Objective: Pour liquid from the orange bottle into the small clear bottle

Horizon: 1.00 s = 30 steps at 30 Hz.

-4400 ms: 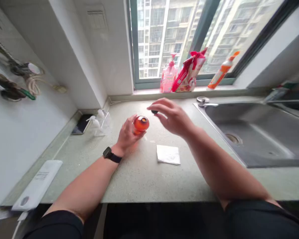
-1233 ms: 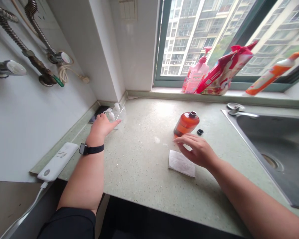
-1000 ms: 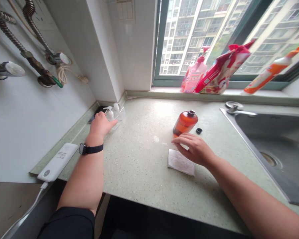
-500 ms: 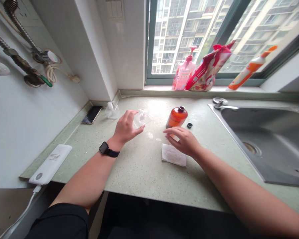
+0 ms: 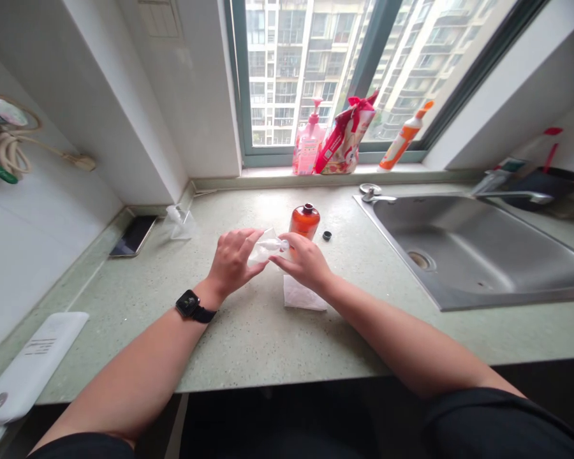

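Observation:
A small clear plastic container (image 5: 263, 250) with a whitish narrow end is held tilted just above the counter; its exact kind is hard to make out. Around its left side my left hand (image 5: 235, 260) is closed. The fingertips of my right hand (image 5: 306, 260) close on the pale narrow end. Right behind that hand stands an amber bottle (image 5: 305, 218), upright and uncapped. Its black cap (image 5: 326, 236) lies to the right. Below my right hand is a folded white tissue (image 5: 302, 298), partly covered by the hand.
A similar clear container (image 5: 179, 224) stands at the back left near a phone (image 5: 134, 236). A white power strip (image 5: 36, 363) lies at the left edge. The steel sink (image 5: 442, 305) is on the right. A pink pump bottle (image 5: 308, 150) stands on the windowsill.
My right hand has moved up and left from beside the amber bottle and taken hold of the clear container's narrow end. The view has swung right.

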Available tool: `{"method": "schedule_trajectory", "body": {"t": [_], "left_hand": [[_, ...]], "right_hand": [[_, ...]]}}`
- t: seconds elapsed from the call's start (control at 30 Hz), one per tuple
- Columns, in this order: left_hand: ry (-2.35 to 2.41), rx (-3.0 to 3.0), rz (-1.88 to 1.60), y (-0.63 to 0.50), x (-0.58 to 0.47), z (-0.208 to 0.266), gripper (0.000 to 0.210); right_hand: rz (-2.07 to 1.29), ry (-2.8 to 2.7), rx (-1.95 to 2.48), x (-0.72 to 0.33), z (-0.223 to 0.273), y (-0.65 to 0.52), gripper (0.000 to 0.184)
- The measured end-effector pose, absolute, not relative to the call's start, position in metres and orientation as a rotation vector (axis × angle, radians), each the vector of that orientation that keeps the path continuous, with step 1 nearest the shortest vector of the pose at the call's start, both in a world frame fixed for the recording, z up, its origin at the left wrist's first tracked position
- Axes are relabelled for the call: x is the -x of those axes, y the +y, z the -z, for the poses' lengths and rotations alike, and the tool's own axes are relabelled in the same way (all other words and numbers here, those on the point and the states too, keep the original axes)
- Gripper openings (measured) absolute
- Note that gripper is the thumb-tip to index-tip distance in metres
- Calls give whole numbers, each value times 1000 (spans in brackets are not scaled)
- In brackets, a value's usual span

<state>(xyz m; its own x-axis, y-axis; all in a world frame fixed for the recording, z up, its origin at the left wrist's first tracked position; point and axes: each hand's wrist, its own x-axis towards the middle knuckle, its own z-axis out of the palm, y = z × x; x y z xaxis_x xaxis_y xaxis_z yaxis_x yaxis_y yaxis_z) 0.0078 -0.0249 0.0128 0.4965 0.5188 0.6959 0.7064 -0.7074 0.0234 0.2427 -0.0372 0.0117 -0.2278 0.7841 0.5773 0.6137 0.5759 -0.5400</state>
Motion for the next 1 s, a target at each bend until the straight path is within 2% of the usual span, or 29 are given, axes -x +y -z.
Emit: {"method": "schedule_trajectory", "body": {"t": [0.53, 0.83, 0.9, 1.0], "left_hand": [[-938, 2511, 1075, -30, -12, -22, 55], [-962, 2599, 1073, -28, -6, -22, 64], [-963, 2568, 1082, -28, -6, -23, 62], [-990, 2511, 1080, -29, -6, -24, 62]], "right_hand": [[-203, -1985, 1142, -244, -10, -33, 25], [-157, -2058, 974, -252, -4, -28, 12], [-157, -2047, 950, -254, -4, -29, 21], [-183, -2044, 915, -256, -4, -32, 61]]}}
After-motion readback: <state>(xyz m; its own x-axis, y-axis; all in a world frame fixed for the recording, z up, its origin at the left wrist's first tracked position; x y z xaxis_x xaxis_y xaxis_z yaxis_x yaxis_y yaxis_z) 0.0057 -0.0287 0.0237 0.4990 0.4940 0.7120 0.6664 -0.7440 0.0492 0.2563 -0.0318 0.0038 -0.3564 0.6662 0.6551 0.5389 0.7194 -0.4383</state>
